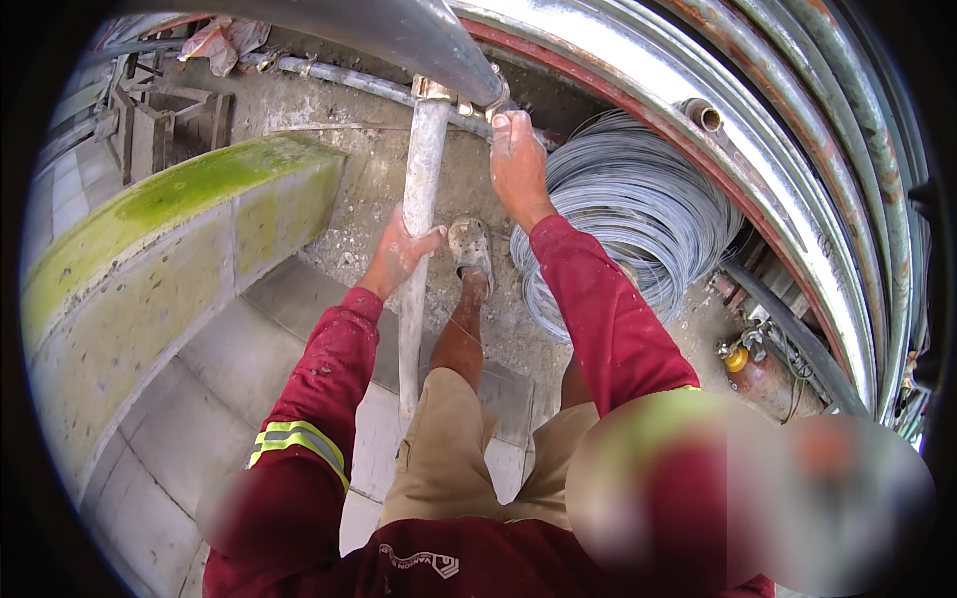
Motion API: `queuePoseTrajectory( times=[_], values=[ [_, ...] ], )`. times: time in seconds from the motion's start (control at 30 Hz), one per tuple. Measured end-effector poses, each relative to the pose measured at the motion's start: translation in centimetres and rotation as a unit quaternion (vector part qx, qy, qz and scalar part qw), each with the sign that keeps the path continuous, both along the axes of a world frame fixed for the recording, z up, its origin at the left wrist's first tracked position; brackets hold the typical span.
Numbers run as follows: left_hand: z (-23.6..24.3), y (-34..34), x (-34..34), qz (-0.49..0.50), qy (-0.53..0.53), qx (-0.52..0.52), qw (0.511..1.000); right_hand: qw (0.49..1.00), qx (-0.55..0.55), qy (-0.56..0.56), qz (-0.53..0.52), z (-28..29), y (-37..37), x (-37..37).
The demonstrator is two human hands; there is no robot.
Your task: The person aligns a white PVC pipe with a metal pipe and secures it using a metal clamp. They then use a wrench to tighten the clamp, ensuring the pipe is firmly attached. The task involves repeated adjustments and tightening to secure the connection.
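The left hand (397, 251) is wrapped round the pale pipe (425, 164), thumb across its front; the right hand (520, 167) has its fingers bent in beside the clamp (495, 96) at the end of the dark pipe (409, 38), though I cannot tell whether they grip it. The pale pipe runs back toward the person from a coupler (435, 90) by the dark pipe; good work here probably means the left hand bearing weight and angle while the right seats the clamp squarely, feet clear of the wire coil (623, 199).
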State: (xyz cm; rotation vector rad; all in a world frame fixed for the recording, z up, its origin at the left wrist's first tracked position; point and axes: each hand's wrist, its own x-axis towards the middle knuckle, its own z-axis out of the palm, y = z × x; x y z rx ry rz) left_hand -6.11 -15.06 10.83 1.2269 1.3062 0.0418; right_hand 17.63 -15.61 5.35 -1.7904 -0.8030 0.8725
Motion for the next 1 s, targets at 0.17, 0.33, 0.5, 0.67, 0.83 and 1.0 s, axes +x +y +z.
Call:
queuePoseTrajectory(
  times=[0.17,0.33,0.5,0.67,0.83,1.0],
  values=[
    [-0.3,0.2,0.3,0.008,0.011,0.022,1.0,0.996,-0.032,0.085,-0.012,-0.2,0.5,-0.2],
    [-0.7,0.1,0.1,0.015,0.021,0.026,0.999,0.995,0.01,0.098,0.013,-0.3,-0.1,0.3],
    [-0.8,0.1,-0.3,0.014,-0.001,0.042,0.999,0.991,0.002,-0.056,0.124,-1.0,-0.6,2.5],
    [-0.4,0.5,-0.2,0.001,0.008,-0.007,1.0,0.982,0.067,-0.046,0.17,-2.1,-0.5,5.5],
    [-0.2,0.3,-0.2,0.002,0.054,-0.012,0.998,0.979,0.043,0.037,0.194,-2.8,-0.3,6.0],
    [0.6,0.5,0.7,0.002,0.054,0.015,0.998,0.968,0.009,0.242,0.068,-1.4,-0.2,4.1]
  ],
)
